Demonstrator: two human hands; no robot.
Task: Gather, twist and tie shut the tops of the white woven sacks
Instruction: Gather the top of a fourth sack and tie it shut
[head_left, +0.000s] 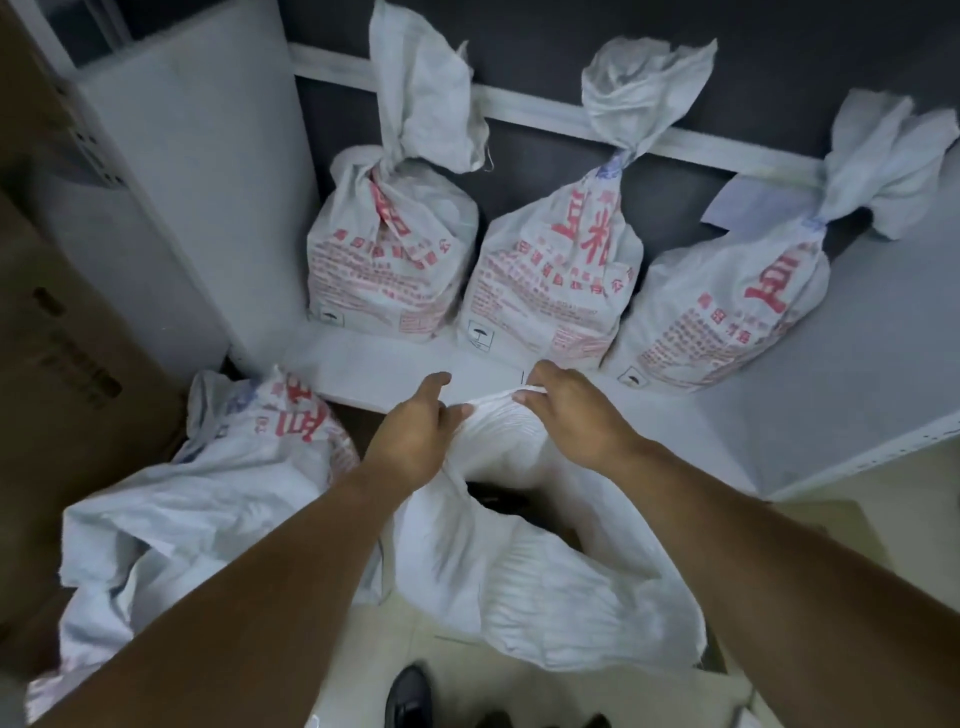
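Observation:
An open white woven sack (535, 561) stands on the floor right in front of me, its top loose. My left hand (415, 436) grips the far rim of its mouth on the left. My right hand (576, 415) pinches the same rim on the right, fingers curled over the fabric edge. Between my hands the rim is bunched into folds. A second untied sack (208, 488) with red print slumps at the left. Three tied sacks stand on the white platform behind: left (389, 249), middle (556, 270), right (727, 306), each with a twisted neck.
The white platform (395, 374) runs across the back and right. A white panel (208, 182) and brown cardboard boxes (62, 338) close off the left. A dark wall with a white rail (530, 109) stands behind. My dark shoe (408, 696) is on the pale floor below.

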